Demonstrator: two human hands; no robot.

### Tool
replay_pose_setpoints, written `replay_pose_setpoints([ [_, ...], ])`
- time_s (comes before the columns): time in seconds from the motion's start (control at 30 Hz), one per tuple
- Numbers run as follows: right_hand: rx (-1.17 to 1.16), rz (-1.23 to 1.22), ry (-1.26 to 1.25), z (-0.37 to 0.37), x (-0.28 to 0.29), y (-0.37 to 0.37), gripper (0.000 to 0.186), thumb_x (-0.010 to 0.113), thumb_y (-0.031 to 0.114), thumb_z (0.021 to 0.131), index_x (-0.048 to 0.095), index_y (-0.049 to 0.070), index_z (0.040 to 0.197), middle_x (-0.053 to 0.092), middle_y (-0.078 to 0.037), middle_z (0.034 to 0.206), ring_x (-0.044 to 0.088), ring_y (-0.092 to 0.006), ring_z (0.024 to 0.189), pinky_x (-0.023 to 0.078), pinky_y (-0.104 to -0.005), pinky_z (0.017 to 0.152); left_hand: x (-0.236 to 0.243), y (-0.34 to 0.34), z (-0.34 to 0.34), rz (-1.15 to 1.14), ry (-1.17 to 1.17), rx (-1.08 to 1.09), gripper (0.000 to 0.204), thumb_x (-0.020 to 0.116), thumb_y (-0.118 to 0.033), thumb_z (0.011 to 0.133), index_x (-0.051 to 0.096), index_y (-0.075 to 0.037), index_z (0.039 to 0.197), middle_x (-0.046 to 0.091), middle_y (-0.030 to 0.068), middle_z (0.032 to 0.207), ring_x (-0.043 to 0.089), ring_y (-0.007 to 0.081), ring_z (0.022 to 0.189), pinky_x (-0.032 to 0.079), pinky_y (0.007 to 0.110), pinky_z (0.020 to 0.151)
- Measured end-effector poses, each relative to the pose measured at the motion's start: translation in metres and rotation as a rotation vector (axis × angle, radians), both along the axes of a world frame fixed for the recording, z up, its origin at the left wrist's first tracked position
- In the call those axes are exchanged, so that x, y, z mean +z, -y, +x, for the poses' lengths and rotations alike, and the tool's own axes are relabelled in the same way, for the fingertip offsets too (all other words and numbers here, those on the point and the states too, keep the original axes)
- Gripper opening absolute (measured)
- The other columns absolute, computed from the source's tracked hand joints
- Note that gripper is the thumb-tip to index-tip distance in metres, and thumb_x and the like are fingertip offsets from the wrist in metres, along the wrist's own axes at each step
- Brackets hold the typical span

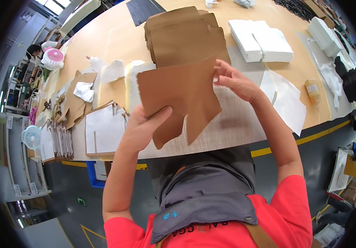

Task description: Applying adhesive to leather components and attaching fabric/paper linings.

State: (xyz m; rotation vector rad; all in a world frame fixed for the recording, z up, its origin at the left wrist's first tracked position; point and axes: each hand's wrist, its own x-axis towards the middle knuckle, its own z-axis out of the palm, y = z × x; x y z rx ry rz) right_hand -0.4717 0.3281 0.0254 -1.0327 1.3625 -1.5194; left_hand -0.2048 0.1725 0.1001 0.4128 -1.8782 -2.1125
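Note:
A brown leather-like cut piece (pixel 174 91) with a notch in its lower edge is held up over the near side of the table. My left hand (pixel 143 126) grips its lower left side, thumb on the front face and the other fingers hidden behind. At the upper right corner of the piece is my right hand (pixel 236 80), its fingers curved and apart, fingertips right at the edge. Just beyond lies a stack of similar brown pieces (pixel 182 37), partly covered by the held one.
White padding stacks (pixel 260 41) lie at the back right, near white sheets (pixel 283 99) and a tan roll (pixel 312 91). On the left are white-faced panels (pixel 101 130), brown scraps (pixel 76 109) and a pink-and-white fan (pixel 53 58). Dark strips (pixel 143 10) rest at the far edge.

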Motion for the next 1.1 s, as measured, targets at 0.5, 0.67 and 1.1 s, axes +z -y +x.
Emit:
replay_pose_setpoints([
  [0.5,-0.357,0.631,-0.656,0.049,-0.019,-0.073,0.031,0.07,0.022,0.088,0.063,0.0,0.108,0.064,-0.015,0.081,0.061,-0.0204,0.073,0.05,-0.0316,0.07,-0.092,0.002,-0.003,-0.188,0.216,0.206,0.067,0.063,0.0,0.09,0.034,-0.005,0.15,0.067,0.0108,0.107,0.066,0.0116,0.088,0.054,0.025,0.076],
  [0.67,-0.498,0.439,-0.516,0.057,-0.011,-0.069,0.031,0.07,0.015,0.088,0.061,0.002,0.115,0.063,-0.011,0.079,0.058,-0.0187,0.07,0.05,-0.0296,0.069,-0.09,0.004,-0.006,-0.39,0.318,0.168,0.054,0.07,-0.003,0.085,0.054,-0.003,0.136,0.068,0.0102,0.103,0.065,0.0129,0.078,0.054,0.027,0.07],
  [1.1,-0.86,0.469,-1.095,-0.005,-0.006,-0.115,0.053,0.076,0.02,0.083,0.053,0.008,0.13,0.054,-0.011,0.125,0.051,-0.0284,0.115,0.046,-0.0404,0.091,-0.087,-0.006,-0.006,-1.199,0.376,0.218,0.059,0.076,-0.016,0.081,0.057,-0.01,0.136,0.05,0.0134,0.135,0.054,0.0287,0.116,0.048,0.039,0.095],
])
